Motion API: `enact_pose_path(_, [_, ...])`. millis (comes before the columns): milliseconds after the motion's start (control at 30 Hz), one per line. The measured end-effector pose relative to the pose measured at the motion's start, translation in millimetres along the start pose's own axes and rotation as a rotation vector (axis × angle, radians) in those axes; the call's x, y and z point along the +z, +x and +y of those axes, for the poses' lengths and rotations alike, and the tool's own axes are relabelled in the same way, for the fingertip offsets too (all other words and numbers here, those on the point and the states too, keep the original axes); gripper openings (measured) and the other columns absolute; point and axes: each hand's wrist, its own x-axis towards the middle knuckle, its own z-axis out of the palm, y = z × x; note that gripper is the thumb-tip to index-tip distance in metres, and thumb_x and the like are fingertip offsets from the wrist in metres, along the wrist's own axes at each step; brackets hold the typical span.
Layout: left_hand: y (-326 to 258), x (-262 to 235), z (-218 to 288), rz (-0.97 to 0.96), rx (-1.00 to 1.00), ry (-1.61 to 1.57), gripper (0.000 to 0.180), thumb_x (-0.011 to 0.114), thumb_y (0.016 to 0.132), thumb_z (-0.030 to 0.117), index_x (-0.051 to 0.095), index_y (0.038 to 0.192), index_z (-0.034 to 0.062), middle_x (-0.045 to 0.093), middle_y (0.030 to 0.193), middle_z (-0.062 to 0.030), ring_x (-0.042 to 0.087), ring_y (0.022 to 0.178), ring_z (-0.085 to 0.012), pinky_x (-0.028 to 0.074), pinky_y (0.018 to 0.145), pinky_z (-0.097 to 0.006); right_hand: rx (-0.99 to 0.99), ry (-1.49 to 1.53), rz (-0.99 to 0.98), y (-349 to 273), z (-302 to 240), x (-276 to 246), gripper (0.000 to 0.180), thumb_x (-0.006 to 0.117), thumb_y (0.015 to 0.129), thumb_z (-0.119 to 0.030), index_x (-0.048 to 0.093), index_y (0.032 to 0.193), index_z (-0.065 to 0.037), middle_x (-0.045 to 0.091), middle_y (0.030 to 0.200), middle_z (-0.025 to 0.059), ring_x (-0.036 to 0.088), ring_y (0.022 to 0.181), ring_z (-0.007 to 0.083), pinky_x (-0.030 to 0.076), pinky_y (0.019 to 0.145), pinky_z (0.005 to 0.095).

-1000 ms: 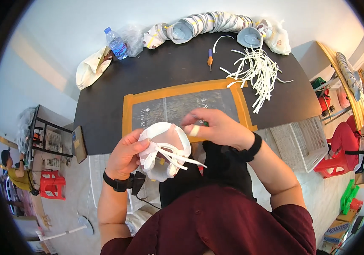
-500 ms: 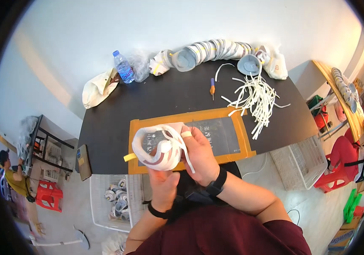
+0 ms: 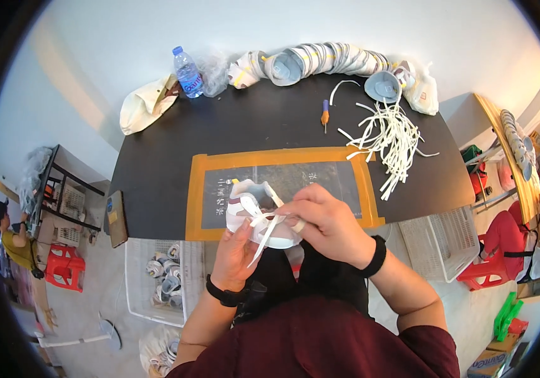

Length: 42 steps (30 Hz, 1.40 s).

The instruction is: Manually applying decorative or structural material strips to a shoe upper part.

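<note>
A small white shoe upper [image 3: 242,203] with mauve panels and a grey lining is held over the near edge of the black table. My left hand [image 3: 234,257] grips it from below and the near left, thumb against its front. My right hand [image 3: 328,222] is closed at the shoe's right side, fingertips pinched on the white shoelace [image 3: 261,243]. One lace end hangs down between my hands. A light wrap circles one right finger. The exact spot where the right fingers grip is partly hidden.
Orange tape frames a dark mat [image 3: 339,183] on the table. Behind lie white laces [image 3: 399,145], an orange-and-purple awl [image 3: 325,116], a row of nested shoe uppers [image 3: 339,60], a bottle [image 3: 188,75] and a cap [image 3: 145,107]. A white crate [image 3: 132,277] stands below left; people sit either side.
The shoe upper has turned, its opening now facing away from me. My right hand has shifted right and pinches the lace; my left has moved up against the shoe. The view has shifted slightly.
</note>
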Motion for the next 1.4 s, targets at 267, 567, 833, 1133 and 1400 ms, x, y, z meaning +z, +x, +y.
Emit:
enact_pose_path(267, [0.0,-0.7,-3.5,0.011,-0.106,0.057,0.035,0.053,0.098,0.018,0.049,0.131,0.0059,0.063,0.119,-0.0100,0.061,0.110,-0.0228,0.050,0.096,-0.039,0.036,-0.034,-0.212,-2.9,15.4,0.8,0.016,0.065,0.087,-0.021,0.064,0.098,-0.010,0.058,0.096,0.0071,0.064,0.078,0.0287,0.053,0.067,0.0383])
enact_pose_path(567, [14.7,15.1,-3.5,0.024,-0.251,-0.062,0.048,0.054,0.098,0.027,0.041,0.141,0.0104,0.054,0.133,-0.0065,0.055,0.120,-0.0187,0.048,0.100,-0.034,0.206,0.624,-0.168,-3.6,42.0,7.0,0.011,0.060,0.095,-0.011,0.056,0.103,-0.005,0.058,0.096,0.0020,0.059,0.085,0.0128,0.049,0.080,0.0292])
enact_pose_path(833, [27.1,17.5,-3.6,0.005,-0.100,-0.020,0.053,0.061,0.094,0.020,0.039,0.142,0.0099,0.054,0.134,-0.0071,0.054,0.123,-0.0224,0.045,0.104,-0.040,0.355,1.247,0.026,4.3,33.1,-17.0,0.016,0.057,0.097,-0.012,0.058,0.112,-0.006,0.059,0.092,-0.0037,0.054,0.084,0.0053,0.045,0.077,0.0232])
enact_pose_path(1133, [28.5,16.7,-16.8,0.129,-0.053,0.189,0.049,0.056,0.094,0.005,0.041,0.140,0.0090,0.055,0.131,-0.0076,0.055,0.120,-0.0220,0.047,0.102,-0.040,0.250,0.255,0.150,0.5,35.6,6.6,0.009,0.057,0.095,-0.008,0.062,0.100,-0.002,0.058,0.088,0.0067,0.058,0.081,0.0160,0.047,0.074,0.0283])
enact_pose_path(1400, [25.0,11.1,-20.1,0.066,-0.017,0.157,0.046,0.061,0.092,0.002,0.045,0.135,0.0060,0.057,0.125,-0.0061,0.057,0.114,-0.0173,0.046,0.097,-0.034,0.246,0.131,0.050,-10.7,42.3,25.0,0.008,0.058,0.091,-0.008,0.059,0.099,-0.006,0.061,0.094,0.0133,0.062,0.087,0.0344,0.051,0.075,0.0391])
